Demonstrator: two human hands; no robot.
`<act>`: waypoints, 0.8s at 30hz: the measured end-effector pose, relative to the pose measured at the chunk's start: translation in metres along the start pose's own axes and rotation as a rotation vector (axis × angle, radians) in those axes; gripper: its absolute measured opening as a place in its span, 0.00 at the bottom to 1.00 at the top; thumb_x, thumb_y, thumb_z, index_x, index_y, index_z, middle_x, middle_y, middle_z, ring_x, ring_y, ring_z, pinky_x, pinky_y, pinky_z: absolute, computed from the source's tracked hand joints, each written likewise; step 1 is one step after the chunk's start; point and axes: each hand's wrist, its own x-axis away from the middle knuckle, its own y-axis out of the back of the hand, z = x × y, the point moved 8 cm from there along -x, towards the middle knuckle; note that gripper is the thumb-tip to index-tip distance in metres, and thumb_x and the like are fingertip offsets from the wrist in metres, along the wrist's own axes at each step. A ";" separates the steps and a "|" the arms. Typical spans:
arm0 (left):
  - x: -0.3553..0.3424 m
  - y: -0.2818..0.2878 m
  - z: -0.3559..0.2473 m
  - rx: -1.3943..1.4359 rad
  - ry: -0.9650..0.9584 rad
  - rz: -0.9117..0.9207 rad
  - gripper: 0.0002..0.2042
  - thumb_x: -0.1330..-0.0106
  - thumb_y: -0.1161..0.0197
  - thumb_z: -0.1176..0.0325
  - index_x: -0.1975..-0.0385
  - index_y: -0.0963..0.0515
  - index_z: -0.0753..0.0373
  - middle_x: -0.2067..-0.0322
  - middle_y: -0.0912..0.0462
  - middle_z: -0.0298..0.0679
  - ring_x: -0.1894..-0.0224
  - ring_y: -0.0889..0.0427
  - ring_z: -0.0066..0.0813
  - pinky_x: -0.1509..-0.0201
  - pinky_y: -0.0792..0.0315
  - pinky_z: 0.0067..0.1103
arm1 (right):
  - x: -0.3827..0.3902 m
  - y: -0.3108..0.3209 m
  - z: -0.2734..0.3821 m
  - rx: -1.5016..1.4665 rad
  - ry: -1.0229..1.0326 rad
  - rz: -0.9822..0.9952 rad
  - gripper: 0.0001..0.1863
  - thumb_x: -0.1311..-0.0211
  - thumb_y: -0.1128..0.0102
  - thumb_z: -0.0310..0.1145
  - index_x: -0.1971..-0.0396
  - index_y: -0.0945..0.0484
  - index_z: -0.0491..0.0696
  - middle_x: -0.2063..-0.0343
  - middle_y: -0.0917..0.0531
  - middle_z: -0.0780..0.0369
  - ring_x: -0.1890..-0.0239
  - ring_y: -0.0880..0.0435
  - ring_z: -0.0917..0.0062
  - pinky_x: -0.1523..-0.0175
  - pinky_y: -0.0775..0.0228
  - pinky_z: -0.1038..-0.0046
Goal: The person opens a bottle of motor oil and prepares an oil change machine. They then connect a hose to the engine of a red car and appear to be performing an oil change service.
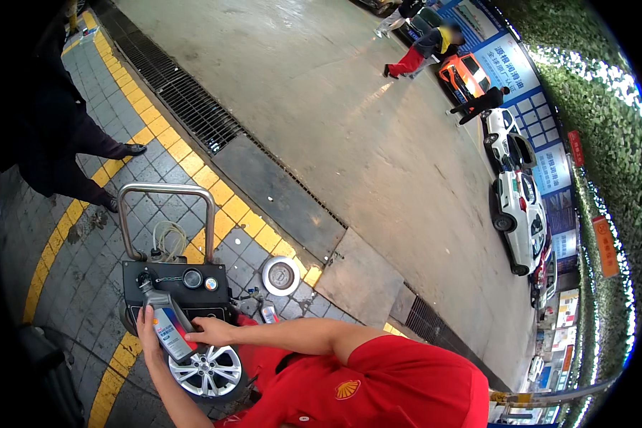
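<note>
A grey oil bottle [165, 319] with a coloured label is gripped between my two hands. My left hand [149, 330] wraps its left side, and my right hand [210, 332] presses against its right side near the base. The bottle tilts, its neck end away from me, meeting a dark fitting [145, 277] on top of a black wheeled machine [165, 272]. Whether the neck sits inside that fitting I cannot tell. Beside the fitting are a chain and a round gauge [192, 278]. Below the bottle shows a silver alloy wheel [205, 372].
The machine has a metal push handle [165, 187] and a coil of clear hose [170, 239]. To its right lie a round metal disc [281, 276] and another bottle [269, 312]. A person in dark clothes [57, 135] stands at left. A drain grate [185, 85] and parked cars [517, 214] lie beyond.
</note>
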 end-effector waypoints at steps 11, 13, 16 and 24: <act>0.002 0.006 0.001 -0.044 0.031 -0.070 0.48 0.31 0.27 0.44 0.22 0.40 0.73 0.32 0.26 0.54 0.34 0.22 0.40 0.32 0.28 0.31 | -0.001 0.000 -0.003 -0.015 -0.004 -0.001 0.36 0.29 0.35 0.62 0.49 0.20 0.37 0.61 0.11 0.52 0.59 0.12 0.67 0.54 0.21 0.63; 0.002 0.002 0.000 -0.043 0.034 -0.057 0.48 0.31 0.27 0.44 0.23 0.40 0.73 0.32 0.26 0.54 0.34 0.23 0.40 0.32 0.28 0.31 | 0.003 0.002 0.001 -0.048 -0.051 0.042 0.35 0.28 0.35 0.60 0.47 0.21 0.37 0.59 0.11 0.52 0.57 0.12 0.68 0.52 0.22 0.65; 0.003 -0.002 -0.002 -0.057 0.018 -0.078 0.45 0.30 0.28 0.46 0.24 0.38 0.73 0.34 0.24 0.51 0.36 0.21 0.38 0.33 0.27 0.30 | 0.001 0.005 -0.003 -0.046 -0.047 0.026 0.36 0.28 0.35 0.61 0.47 0.21 0.37 0.59 0.11 0.52 0.57 0.12 0.68 0.52 0.22 0.64; 0.007 0.000 -0.012 -0.144 -0.064 -0.097 0.33 0.28 0.30 0.49 0.32 0.25 0.67 0.43 0.15 0.41 0.44 0.17 0.29 0.37 0.26 0.27 | -0.015 0.000 -0.020 0.057 0.028 0.010 0.34 0.28 0.35 0.59 0.50 0.18 0.37 0.58 0.12 0.49 0.55 0.12 0.63 0.50 0.21 0.60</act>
